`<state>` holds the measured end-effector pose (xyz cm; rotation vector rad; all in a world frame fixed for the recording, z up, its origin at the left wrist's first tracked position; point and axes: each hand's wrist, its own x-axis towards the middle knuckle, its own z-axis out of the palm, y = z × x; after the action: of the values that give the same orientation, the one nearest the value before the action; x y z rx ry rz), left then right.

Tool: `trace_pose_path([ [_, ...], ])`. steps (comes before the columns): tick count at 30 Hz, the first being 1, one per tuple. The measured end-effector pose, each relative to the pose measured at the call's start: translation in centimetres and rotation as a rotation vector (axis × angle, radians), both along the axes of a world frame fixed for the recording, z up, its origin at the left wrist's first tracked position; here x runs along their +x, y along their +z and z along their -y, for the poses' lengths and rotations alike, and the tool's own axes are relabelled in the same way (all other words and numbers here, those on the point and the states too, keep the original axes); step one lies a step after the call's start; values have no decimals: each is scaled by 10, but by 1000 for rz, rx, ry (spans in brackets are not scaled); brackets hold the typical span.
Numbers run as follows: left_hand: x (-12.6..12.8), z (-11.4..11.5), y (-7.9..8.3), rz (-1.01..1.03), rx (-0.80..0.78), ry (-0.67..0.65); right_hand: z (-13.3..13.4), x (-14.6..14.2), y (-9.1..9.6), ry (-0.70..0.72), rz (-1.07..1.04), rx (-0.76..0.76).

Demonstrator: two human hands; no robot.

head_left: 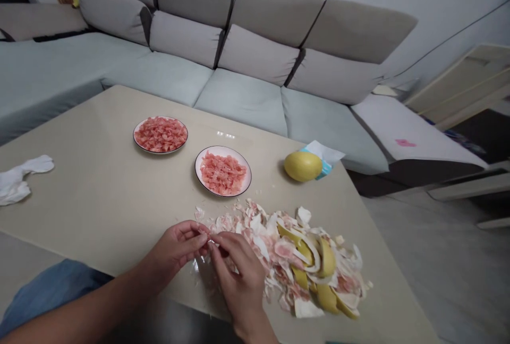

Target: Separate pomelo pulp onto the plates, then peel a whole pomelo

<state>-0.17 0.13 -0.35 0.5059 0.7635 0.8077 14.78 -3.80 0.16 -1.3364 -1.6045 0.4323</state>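
Note:
My left hand (181, 248) and my right hand (241, 269) meet fingertip to fingertip over the table's near edge, both closed in a pinch. Between them is a small pale piece of pomelo (210, 240), mostly hidden by the fingers. Right beside my right hand spreads a heap of pomelo scraps (274, 251), white pith and pinkish membrane, with thick yellow-green peel (327, 259) on top. Beyond the hands, a dark-rimmed white plate (203, 155) carries loose pink pomelo flesh (223, 174). Farther left, a second plate (137, 145) is covered with more pink flesh (161, 133).
A whole yellow pomelo (303, 166) rests against a blue-and-white tissue pack (325, 166) near the table's far right edge. Crumpled white tissue (19, 179) lies at the left. A grey sofa (243, 102) lines the far side of the cream table (115, 195).

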Motion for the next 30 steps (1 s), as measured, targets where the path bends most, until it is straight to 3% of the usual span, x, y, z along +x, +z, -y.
trace_pose_path([
  [4, 1, 1, 0, -12, -13, -18, 0, 1, -1, 19, 6, 1],
  [14, 0, 3, -5, 172, -122, -194, -1, 0, 7, 4, -96, -196],
  [19, -1, 3, -1, 245, -136, -226, -3, 9, 8, -32, -115, -194],
  [25, -2, 4, 3, 86, 21, -216, -9, 30, 4, -31, -79, -188],
  [30, -2, 5, -4, -79, 277, -114, -15, 47, -9, 9, 231, -255],
])
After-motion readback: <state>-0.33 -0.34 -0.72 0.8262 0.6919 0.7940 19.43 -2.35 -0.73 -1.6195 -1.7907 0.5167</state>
